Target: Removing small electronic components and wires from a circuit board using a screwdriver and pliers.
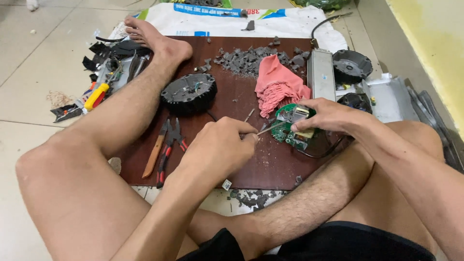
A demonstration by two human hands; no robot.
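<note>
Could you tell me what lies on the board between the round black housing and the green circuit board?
In the head view, the left hand and its thin tool lie between the black housing and green circuit board.

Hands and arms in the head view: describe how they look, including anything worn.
Both the left hand and the right hand are bare: no gloves, rings, watch or wristband visible. Both forearms are bare too, with no sleeves in view. Only dark shorts show at the bottom edge.

circuit board (292, 128) partly hidden, tool tip blurred
</note>
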